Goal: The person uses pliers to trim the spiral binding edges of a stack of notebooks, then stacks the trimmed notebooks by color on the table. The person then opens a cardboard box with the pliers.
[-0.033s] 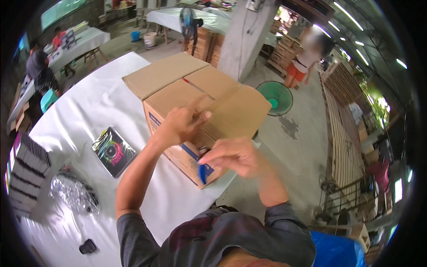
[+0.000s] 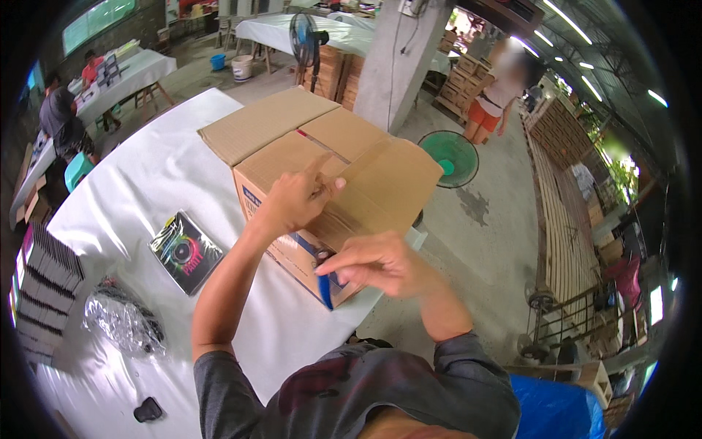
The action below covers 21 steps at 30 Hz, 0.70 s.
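Note:
A brown cardboard box [image 2: 256, 172] stands on the white-covered table, one flap [image 2: 274, 124] folded outward at its far left and another flap [image 2: 398, 179] lifted at the right. My left hand [image 2: 298, 201] lies on the box top near its front edge, index finger stretched out and thumb apart, holding nothing visible. In front of the box's near corner, my right hand [image 2: 373, 263] is closed on a slim blue-handled tool [image 2: 325, 287], which points downward. The tool's upper end is dark and partly covered by my fingers, so its exact kind is unclear.
Left of the box lie a dark wrapped pack [image 2: 186, 252], a crumpled clear plastic bundle [image 2: 124, 318], a tall stack of dark-edged packs [image 2: 47, 285] and a small black object [image 2: 148, 410]. Beyond are a green basket [image 2: 461, 175], a pillar [image 2: 398, 66], a fan [image 2: 307, 44] and other people.
My right hand has moved slightly left and down with the blue-handled tool, more of which now shows. My left hand stays on the box top. The whole view has shifted a little.

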### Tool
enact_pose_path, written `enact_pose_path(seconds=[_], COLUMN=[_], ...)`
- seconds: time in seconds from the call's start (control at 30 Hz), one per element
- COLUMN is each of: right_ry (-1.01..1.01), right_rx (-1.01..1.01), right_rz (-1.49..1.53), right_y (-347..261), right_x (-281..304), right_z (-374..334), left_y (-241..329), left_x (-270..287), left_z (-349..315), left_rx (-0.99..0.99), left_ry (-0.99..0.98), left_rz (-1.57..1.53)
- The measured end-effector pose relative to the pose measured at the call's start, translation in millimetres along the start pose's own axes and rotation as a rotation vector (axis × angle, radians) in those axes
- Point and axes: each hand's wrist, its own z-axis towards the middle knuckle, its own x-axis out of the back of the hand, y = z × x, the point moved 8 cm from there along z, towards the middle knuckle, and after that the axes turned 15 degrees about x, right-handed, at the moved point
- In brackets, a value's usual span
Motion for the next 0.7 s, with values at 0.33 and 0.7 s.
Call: enact_pose_path(seconds=[0.33,0.7], right_ry=[0.067,0.105], right_rx=[0.096,0.744], right_rz=[-0.28,-1.002], right_y=[0.4,-54.5], right_x=[-30.1,-62.3], right_z=[-22.2,0.8], left_y=[-3.6,-33.2], left_x=[-4.7,-11.6], left_z=[5.8,16.0], left_rx=[0.053,0.044], left_ry=[-0.218,-0.537], left_rz=[-0.444,-0.639])
